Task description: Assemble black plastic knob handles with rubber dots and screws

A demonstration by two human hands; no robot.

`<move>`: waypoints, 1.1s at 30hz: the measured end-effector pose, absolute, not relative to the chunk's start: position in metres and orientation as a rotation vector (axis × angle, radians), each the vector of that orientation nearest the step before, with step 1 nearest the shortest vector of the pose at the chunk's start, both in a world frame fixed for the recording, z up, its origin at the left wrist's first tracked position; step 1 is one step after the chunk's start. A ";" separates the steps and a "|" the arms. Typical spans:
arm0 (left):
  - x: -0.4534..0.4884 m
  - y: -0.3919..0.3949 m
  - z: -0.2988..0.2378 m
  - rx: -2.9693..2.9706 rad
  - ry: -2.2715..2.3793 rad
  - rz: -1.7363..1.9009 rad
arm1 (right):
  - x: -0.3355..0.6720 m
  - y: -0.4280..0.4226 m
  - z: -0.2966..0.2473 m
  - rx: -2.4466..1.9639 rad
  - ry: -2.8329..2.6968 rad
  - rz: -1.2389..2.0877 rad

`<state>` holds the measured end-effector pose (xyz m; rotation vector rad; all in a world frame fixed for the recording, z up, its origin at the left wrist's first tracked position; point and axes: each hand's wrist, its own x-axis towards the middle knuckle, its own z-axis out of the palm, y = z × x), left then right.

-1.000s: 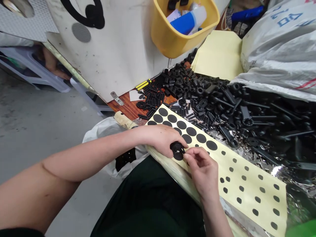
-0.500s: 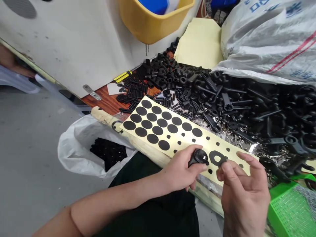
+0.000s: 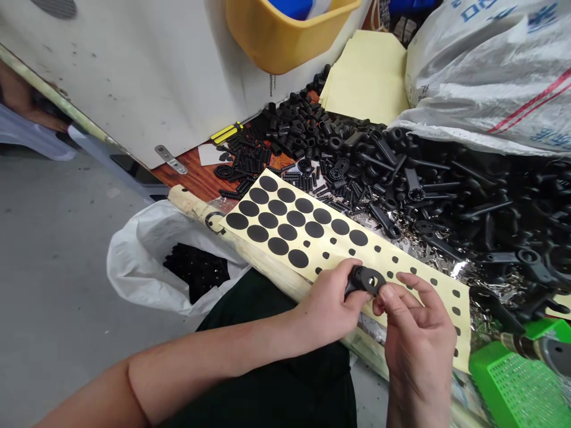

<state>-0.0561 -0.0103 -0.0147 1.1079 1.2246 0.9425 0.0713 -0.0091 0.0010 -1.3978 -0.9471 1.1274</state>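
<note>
Black moulded plastic part (image 3: 363, 280), round head & short stem, sat in the L hand (image 3: 325, 312), fingers wrapped tight round the stem, head facing up, just over the pale yellow backing sheet (image 3: 370, 255) & not resting on it as far as could be seen. R hand (image 3: 417, 342) was right beside it, thumb & forefinger (image 3: 388, 292) curled close together at the head's edge, other fingers loosely spread. Whether they pinched smth small: couldn't tell, view too tight there.

For clean handling: L grip firm & steady, head kept square to R fingertips, fingertips on edges only, not flat on the face.

Sheet lay across a cream-wrapped board (image 3: 191, 205), w/ rows of big black round pads (image 3: 277, 229) at the far end & small black dots (image 3: 395, 258) nearer the hands. Past it, a heap of black moulded parts (image 3: 414, 184) on silver foil scraps (image 3: 428, 249), plus a stack of pale yellow sheets (image 3: 366, 77) further on.

White plastic bag (image 3: 134, 249) w/ black pieces (image 3: 194, 270) inside sat left of the board; green perforated basket (image 3: 517, 380) at lower R. White woven sack (image 3: 491, 71) upper R, yellow tub (image 3: 285, 35) hung on the white panel (image 3: 134, 77) above.
</note>
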 end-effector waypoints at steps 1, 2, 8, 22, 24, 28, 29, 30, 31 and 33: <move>-0.056 -0.010 -0.015 1.121 1.228 0.936 | 0.071 -0.009 0.000 -1.397 -0.956 1.134; -0.056 -0.010 -0.015 1.130 1.231 0.929 | 0.071 -0.008 -0.001 -1.397 -0.962 1.136; -0.056 -0.011 -0.015 1.125 1.232 0.920 | 0.069 -0.009 -0.003 -1.411 -0.929 1.130; -0.056 -0.011 -0.017 1.144 1.233 0.933 | 0.070 -0.008 -0.007 -1.409 -0.897 1.143; -0.055 -0.011 -0.017 1.148 1.233 0.929 | 0.070 -0.008 -0.008 -1.414 -0.900 1.148; -0.054 -0.012 -0.016 1.118 1.226 0.934 | 0.070 -0.008 -0.009 -1.426 -0.906 1.141; -0.053 -0.012 -0.016 1.111 1.226 0.935 | 0.070 -0.009 -0.009 -1.429 -0.902 1.137; -0.053 -0.012 -0.016 1.107 1.225 0.935 | 0.069 -0.009 -0.010 -1.431 -0.898 1.133; -0.053 -0.012 -0.016 1.104 1.224 0.936 | 0.069 -0.009 -0.010 -1.431 -0.893 1.130; -0.053 -0.011 -0.016 1.098 1.219 0.943 | 0.069 -0.009 -0.010 -1.431 -0.884 1.128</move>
